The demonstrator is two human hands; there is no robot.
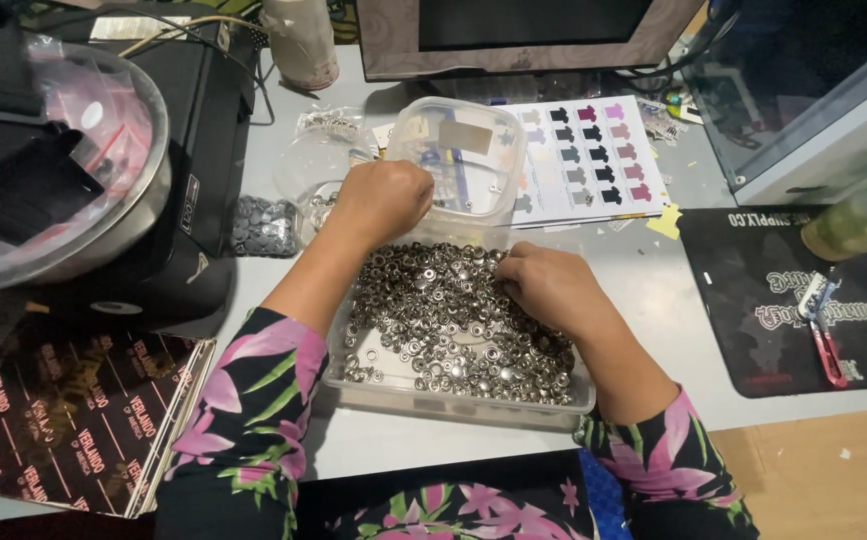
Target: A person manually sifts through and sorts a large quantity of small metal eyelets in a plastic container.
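Grey bench crowded with craft supplies, two hands sorting metal snap fasteners in a clear tray.

Right hand rests curled on the pile, nearest it; left hand hovers pinched shut above the tray's far edge, beside an empty clear tub. Whether either grips a piece is unclear.
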